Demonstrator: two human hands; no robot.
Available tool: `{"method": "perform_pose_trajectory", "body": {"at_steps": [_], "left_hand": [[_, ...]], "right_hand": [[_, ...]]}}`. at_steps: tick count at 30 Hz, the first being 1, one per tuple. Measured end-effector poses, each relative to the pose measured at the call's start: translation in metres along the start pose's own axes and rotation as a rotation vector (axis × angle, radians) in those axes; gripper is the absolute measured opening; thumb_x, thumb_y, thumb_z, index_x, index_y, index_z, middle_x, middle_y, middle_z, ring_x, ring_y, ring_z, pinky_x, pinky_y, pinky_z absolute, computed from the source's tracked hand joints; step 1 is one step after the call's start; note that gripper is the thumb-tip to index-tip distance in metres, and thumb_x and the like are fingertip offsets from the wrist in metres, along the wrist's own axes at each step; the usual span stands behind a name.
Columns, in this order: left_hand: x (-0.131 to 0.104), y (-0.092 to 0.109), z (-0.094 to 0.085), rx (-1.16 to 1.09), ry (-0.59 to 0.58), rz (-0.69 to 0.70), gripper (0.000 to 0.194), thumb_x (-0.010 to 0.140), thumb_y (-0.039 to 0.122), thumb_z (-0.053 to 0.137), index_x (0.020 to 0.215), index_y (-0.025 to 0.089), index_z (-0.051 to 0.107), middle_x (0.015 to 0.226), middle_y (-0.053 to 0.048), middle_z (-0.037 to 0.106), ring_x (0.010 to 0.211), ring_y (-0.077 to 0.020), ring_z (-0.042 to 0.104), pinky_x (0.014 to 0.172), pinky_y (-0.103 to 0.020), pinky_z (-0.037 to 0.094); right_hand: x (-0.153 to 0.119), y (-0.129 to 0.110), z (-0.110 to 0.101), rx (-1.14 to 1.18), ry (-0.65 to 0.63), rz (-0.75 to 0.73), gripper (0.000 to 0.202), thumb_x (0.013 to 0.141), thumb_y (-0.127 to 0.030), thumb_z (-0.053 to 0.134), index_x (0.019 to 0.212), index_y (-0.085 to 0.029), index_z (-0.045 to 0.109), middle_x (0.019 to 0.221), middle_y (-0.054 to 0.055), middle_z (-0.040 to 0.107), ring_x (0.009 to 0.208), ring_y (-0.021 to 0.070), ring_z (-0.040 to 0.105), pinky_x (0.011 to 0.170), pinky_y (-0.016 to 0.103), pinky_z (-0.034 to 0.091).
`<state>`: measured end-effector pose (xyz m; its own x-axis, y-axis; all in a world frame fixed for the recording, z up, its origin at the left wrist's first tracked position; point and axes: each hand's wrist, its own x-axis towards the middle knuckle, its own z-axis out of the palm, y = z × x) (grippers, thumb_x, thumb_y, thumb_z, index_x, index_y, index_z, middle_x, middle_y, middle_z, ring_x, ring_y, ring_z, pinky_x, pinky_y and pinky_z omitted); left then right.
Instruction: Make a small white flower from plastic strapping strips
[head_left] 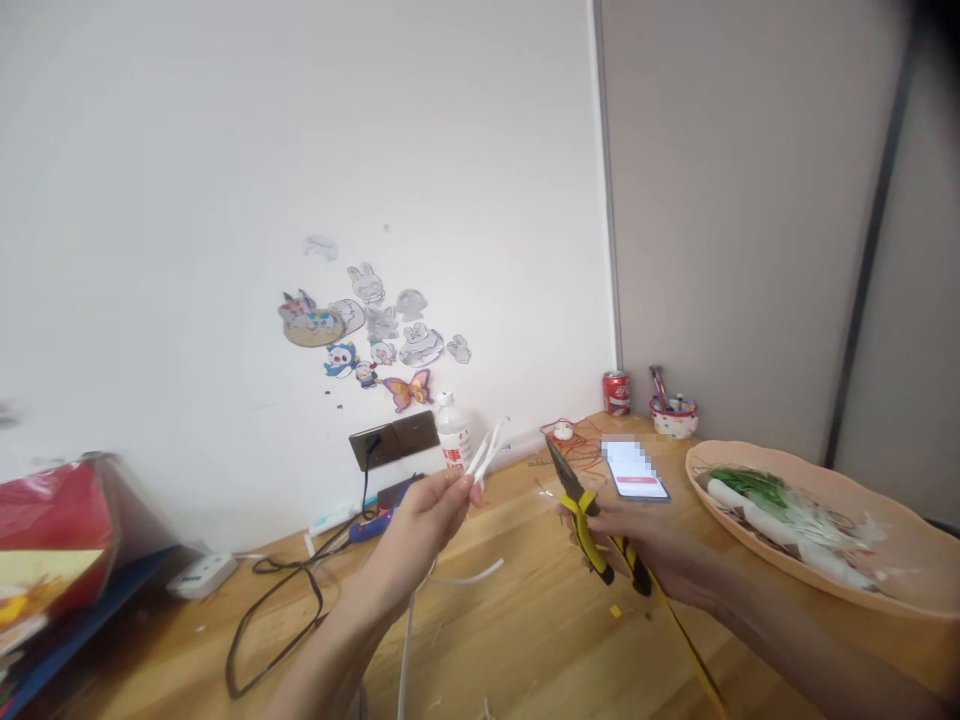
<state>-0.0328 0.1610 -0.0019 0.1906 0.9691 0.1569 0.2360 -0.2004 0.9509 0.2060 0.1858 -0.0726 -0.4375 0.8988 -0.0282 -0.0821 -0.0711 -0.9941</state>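
In the head view my left hand pinches thin white strips, whose ends rise above the fingertips. More white strip hangs below that hand toward the table. My right hand is closed around needle-nose pliers with yellow and black handles. Their dark jaws point up and to the left, apart from the strips, and look nearly closed. A yellow strip runs from near the right hand down to the bottom edge; whether the hand holds it I cannot tell.
On the wooden table stand a white bottle, a red can and a pen cup. A phone lies beside a peach tray with white and green pieces. A black cable and power strip are left.
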Motion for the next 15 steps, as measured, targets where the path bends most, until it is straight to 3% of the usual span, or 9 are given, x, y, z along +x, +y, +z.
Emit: {"method": "perform_pose_trajectory", "body": {"at_steps": [3, 6, 9, 15], "left_hand": [[0.002, -0.005, -0.001, -0.016, 0.015, -0.006, 0.028, 0.083, 0.040, 0.041, 0.070, 0.017, 0.050, 0.046, 0.010, 0.022, 0.043, -0.0077, 0.013, 0.041, -0.023, 0.009], [0.005, -0.009, -0.004, -0.039, 0.043, -0.004, 0.029, 0.083, 0.042, 0.041, 0.070, 0.018, 0.050, 0.045, 0.010, 0.020, 0.042, -0.0076, 0.012, 0.040, -0.022, 0.009], [0.008, -0.009, -0.007, -0.061, 0.093, 0.019, 0.028, 0.082, 0.043, 0.041, 0.070, 0.018, 0.048, 0.045, 0.011, 0.019, 0.042, -0.0079, 0.010, 0.040, -0.022, 0.008], [0.011, -0.009, -0.011, -0.047, 0.188, 0.058, 0.029, 0.082, 0.043, 0.042, 0.070, 0.018, 0.048, 0.048, 0.010, 0.017, 0.044, -0.0085, 0.011, 0.042, -0.022, 0.008]], "right_hand": [[0.014, 0.004, 0.004, 0.117, 0.039, 0.041, 0.021, 0.077, -0.023, 0.057, 0.096, -0.015, 0.058, 0.088, 0.003, 0.060, 0.080, 0.0141, 0.056, 0.067, 0.026, 0.044], [0.029, 0.004, 0.012, 0.217, 0.063, 0.091, 0.026, 0.086, -0.032, 0.047, 0.104, -0.014, 0.053, 0.092, 0.004, 0.059, 0.076, 0.0144, 0.058, 0.066, 0.031, 0.047], [0.038, -0.004, 0.019, 0.265, 0.040, 0.124, 0.033, 0.087, -0.039, 0.043, 0.108, -0.015, 0.049, 0.095, 0.005, 0.058, 0.073, 0.0143, 0.058, 0.063, 0.032, 0.049], [0.020, -0.029, 0.024, 0.173, -0.059, 0.085, 0.030, 0.076, -0.022, 0.045, 0.106, -0.021, 0.042, 0.081, 0.002, 0.058, 0.074, 0.0152, 0.057, 0.065, 0.032, 0.048]]}}
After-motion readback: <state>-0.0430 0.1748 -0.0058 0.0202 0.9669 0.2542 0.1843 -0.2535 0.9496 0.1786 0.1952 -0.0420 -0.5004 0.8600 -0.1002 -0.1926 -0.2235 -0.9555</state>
